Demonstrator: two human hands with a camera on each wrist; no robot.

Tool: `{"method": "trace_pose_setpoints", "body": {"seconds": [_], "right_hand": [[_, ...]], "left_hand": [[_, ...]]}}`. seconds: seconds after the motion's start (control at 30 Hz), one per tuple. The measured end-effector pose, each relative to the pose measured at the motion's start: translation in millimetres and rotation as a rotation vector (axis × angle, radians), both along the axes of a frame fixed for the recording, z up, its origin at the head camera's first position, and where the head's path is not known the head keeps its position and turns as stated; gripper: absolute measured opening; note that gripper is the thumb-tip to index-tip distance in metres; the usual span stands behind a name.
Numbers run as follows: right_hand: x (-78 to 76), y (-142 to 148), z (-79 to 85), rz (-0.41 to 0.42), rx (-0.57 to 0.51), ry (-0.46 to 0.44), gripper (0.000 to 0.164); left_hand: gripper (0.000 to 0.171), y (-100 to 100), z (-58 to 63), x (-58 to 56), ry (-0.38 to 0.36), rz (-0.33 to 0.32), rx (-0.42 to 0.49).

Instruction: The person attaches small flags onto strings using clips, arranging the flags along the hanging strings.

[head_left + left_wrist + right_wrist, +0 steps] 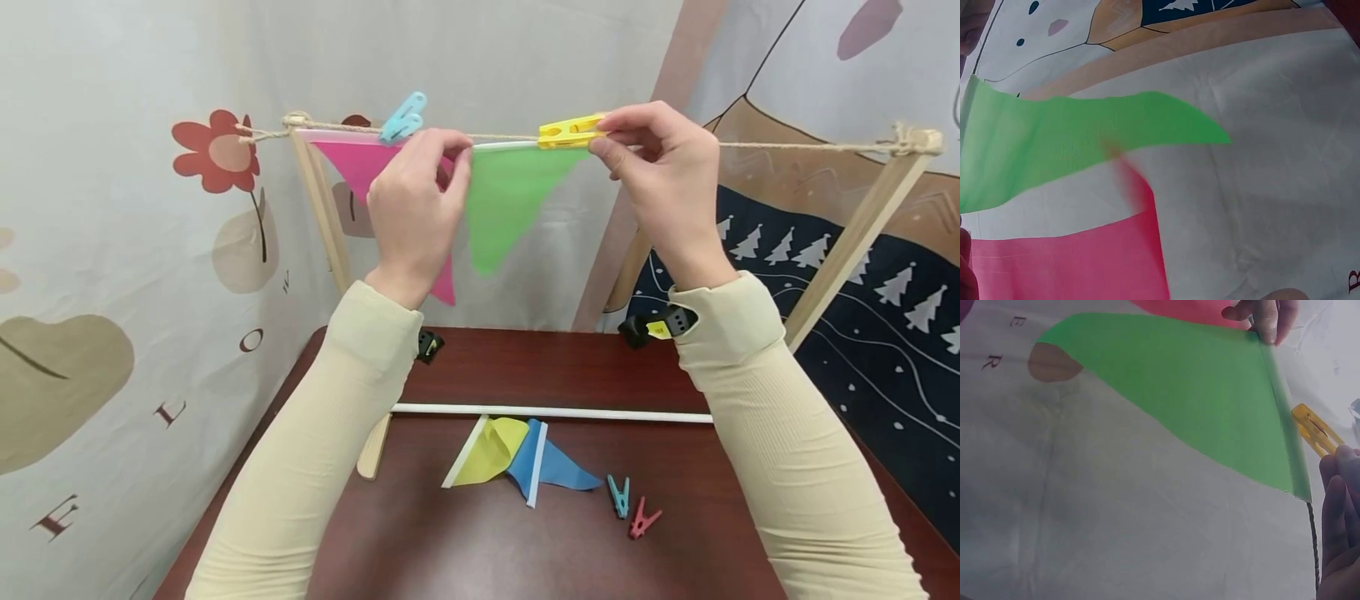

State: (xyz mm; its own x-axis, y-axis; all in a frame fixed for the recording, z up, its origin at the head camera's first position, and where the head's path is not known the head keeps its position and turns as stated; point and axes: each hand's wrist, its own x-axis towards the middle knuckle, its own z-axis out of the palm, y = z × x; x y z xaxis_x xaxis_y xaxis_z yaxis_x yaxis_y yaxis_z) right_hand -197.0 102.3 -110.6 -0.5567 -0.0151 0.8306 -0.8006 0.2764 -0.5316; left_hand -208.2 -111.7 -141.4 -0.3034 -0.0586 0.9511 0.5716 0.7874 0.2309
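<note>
My left hand point(415, 204) pinches the upper left corner of a green triangular pennant point(516, 200) against a twine line point(802, 147). Between thumb and fingers, my right hand point(669, 187) grips a yellow clothespin point(566, 132), its nose right at the pennant's white top edge. In the right wrist view the same clothespin point(1316, 428) lies slantwise along that edge. Left of the green one hangs a pink pennant point(352, 160), partly hidden behind my left hand. A light blue clothespin point(403, 117) sits on the line at the pink pennant's top.
Wooden posts point(862, 237) hold up the line at both ends. On the dark red table point(465, 550) lie a yellow pennant point(495, 450), a blue pennant point(562, 465), a teal clothespin point(618, 497) and a red clothespin point(642, 520). A white rod point(555, 412) runs behind them.
</note>
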Motion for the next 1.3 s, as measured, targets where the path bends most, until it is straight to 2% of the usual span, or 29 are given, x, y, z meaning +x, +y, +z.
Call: {"method": "trace_pose_setpoints", "body": {"seconds": [0.27,0.5,0.87,1.13,1.3], "right_hand": [[-0.8,-5,0.8,-0.027,0.045,0.036,0.019],[-0.4,-10,0.2,-0.103,0.114,0.115,0.017],[3.9,-12,1.8,-0.133,0.238,0.205,0.014],[4.2,-11,1.9,-0.098,0.259,0.263,0.015],[3.3,-9,1.6,-0.069,0.251,0.223,0.018]], "left_hand": [[0.018,0,-0.8,-1.0,-0.003,0.005,0.002],[0.019,0,-1.7,-2.2,-0.009,0.001,-0.005],[0.019,-1,-3.5,-2.4,-0.023,0.0,-0.008],[0.02,-2,-2.1,-2.0,-0.022,-0.008,-0.008],[0.019,-2,-1.7,-1.7,-0.027,-0.012,-0.008]]}}
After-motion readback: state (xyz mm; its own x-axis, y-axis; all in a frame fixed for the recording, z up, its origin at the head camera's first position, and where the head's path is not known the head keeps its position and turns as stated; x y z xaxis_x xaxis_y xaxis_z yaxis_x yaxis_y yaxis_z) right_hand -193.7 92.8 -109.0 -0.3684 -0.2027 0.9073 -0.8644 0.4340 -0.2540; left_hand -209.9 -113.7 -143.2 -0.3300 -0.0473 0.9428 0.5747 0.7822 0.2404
